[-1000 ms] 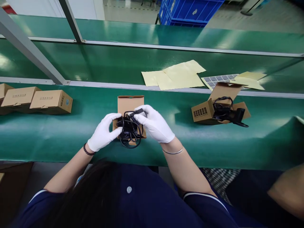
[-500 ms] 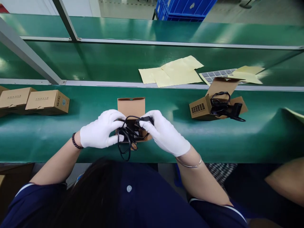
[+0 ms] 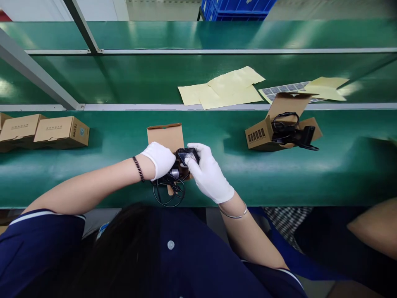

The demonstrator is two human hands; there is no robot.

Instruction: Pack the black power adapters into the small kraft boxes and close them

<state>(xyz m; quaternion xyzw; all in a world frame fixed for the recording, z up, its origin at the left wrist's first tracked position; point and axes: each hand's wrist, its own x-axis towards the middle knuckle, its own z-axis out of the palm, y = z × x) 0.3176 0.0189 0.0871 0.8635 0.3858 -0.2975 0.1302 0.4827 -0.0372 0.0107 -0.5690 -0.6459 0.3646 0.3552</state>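
Note:
A small cardboard box (image 3: 167, 135) stands with its lid up on the green surface in front of me. My right hand (image 3: 208, 174), in a white glove, grips a black power adapter (image 3: 188, 156) with a printed label, thumb on its face, over the box's right side. Curled in at the box's left side is my left hand (image 3: 160, 160), also gloved; its fingertips, and whatever they grip, are hidden. Looped black cable (image 3: 169, 194) spills over the box's front edge below both hands. Between the hands a silvery-grey part (image 3: 174, 173) shows among the cables.
To the right, another open box (image 3: 258, 134) has black cables and a black device (image 3: 305, 135) sticking out. Closed cardboard boxes (image 3: 56, 131) line the left. Yellowish paper sheets (image 3: 226, 89) lie behind the metal rail (image 3: 130, 107). Another person's arm (image 3: 375, 231) shows at lower right.
My left hand has moved right and curled over the box. The adapter in my right hand now shows its label side. The cable loops have shifted, hanging lower right.

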